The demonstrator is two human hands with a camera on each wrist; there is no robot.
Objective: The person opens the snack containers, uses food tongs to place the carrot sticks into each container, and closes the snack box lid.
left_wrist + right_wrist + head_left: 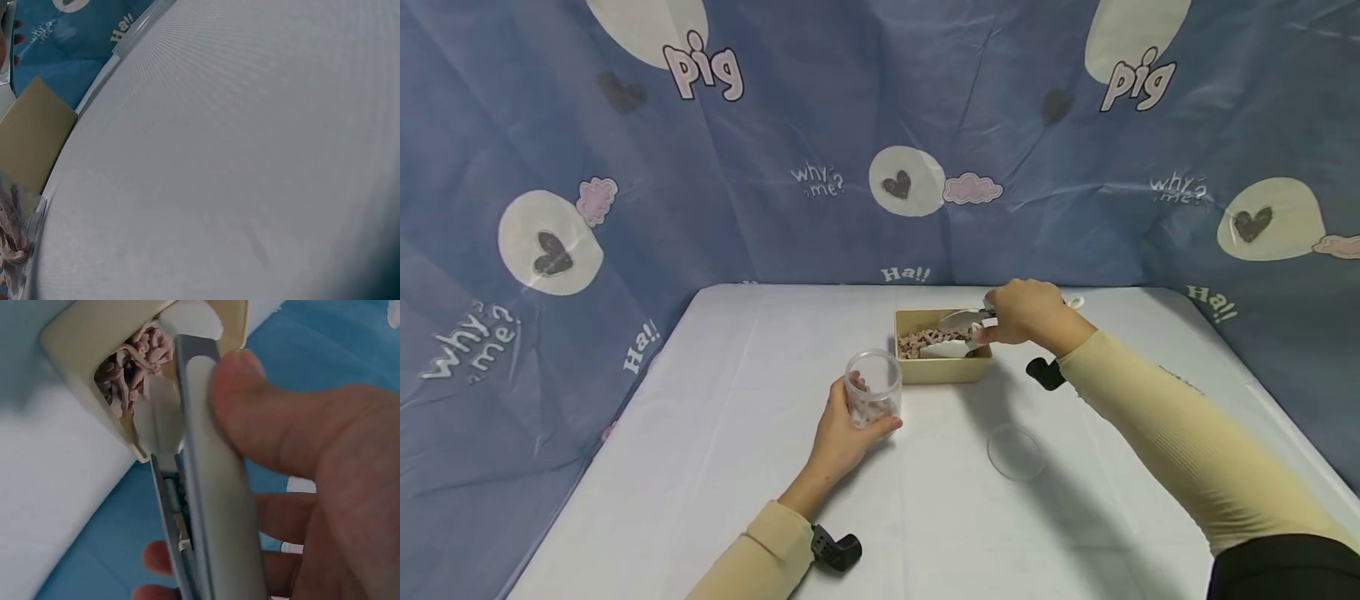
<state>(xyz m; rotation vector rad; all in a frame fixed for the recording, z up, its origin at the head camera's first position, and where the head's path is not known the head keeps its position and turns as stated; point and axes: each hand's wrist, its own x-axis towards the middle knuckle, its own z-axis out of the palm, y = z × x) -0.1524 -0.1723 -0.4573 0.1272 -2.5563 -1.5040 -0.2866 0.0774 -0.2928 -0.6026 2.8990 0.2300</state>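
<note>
My left hand (838, 442) grips a clear plastic jar (877, 410), uncovered at the top, with some pale pinkish pieces inside it. In the left wrist view, part of the jar (34, 247) and brownish strips show at the left edge. To the right, my right hand (1030, 315) holds a pair of tongs (215, 469) with white tips. The tongs' spread tips reach into a beige rectangular box (943, 372), where a heap of brownish-pink strips (147, 353) lies. Whether the tips hold any strips, I cannot tell.
A clear round lid (1016, 452) lies flat on the white-covered table (760, 417), to the right of the jar and in front of the box. Behind the table hangs a blue printed cloth (820, 242), which also runs along both sides.
</note>
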